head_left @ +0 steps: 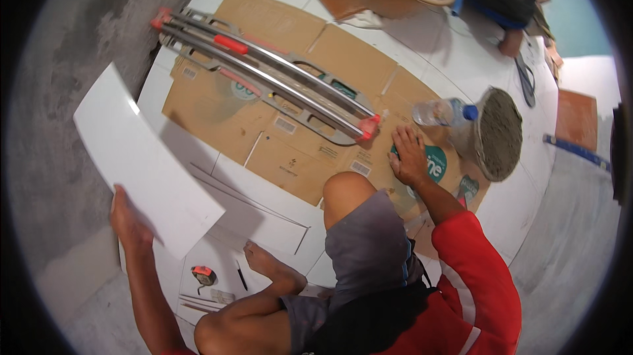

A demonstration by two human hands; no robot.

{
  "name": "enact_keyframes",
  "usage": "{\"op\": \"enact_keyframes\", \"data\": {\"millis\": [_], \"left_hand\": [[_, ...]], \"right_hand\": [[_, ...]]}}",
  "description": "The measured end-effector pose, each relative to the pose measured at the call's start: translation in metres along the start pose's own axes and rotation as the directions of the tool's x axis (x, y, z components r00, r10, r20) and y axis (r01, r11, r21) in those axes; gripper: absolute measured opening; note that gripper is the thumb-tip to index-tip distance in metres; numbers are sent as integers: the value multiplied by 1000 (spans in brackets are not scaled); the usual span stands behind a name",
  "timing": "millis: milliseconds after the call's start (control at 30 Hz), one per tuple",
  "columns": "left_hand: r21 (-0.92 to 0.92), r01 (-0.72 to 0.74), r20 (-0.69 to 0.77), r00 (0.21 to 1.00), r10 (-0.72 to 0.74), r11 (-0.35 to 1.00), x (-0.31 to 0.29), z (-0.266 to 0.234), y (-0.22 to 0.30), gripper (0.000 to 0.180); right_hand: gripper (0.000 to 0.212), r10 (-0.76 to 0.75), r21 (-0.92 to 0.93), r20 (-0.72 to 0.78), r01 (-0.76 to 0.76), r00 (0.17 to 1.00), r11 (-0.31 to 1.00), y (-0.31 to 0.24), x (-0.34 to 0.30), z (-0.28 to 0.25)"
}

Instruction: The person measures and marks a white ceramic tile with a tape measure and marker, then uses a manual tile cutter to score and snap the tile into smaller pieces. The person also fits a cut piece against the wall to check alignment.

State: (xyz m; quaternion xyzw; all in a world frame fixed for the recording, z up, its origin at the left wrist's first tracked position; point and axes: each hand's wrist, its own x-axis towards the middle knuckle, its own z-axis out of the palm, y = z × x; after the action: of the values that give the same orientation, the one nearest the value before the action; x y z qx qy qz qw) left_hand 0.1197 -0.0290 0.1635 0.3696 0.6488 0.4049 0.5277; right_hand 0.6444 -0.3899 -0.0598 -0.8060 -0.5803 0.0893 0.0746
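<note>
While gripping the white tile (142,163) by its near edge in the left hand (128,220), keep the right hand (409,157) flat and open on the cardboard (297,150) — brace, then carry level toward the tile cutter (264,74).

Left hand (129,223) fingers hidden behind the white tile (142,157).

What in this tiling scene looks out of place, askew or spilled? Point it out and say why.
A clear plastic bottle with a blue cap lies on its side on the cardboard, against a tipped mortar bucket whose grey contents face sideways. Thin tile offcuts lie loose near the tape measure. No spill shows.
</note>
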Motion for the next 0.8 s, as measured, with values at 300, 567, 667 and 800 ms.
{"op": "enact_keyframes", "data": {"millis": [300,567,667,800], "left_hand": [[2,154,-123,981,-152,988,1,78,-14,48],[-160,168,-239,950,-203,973,14,103,-11,51],[-285,200,-253,928,-275,937,24,123,-26,51],[-396,175,-246,926,-288,902,28,153,-40,50]], "right_hand": [[69,-28,-33,12,28,1000,999,7,-1,0],[72,-20,-47,87,24,996,999,10,2,11],[72,-7,-62,131,15,991,998,11,-1,3],[71,-20,-51,92,24,996,998,6,0,0]]}}
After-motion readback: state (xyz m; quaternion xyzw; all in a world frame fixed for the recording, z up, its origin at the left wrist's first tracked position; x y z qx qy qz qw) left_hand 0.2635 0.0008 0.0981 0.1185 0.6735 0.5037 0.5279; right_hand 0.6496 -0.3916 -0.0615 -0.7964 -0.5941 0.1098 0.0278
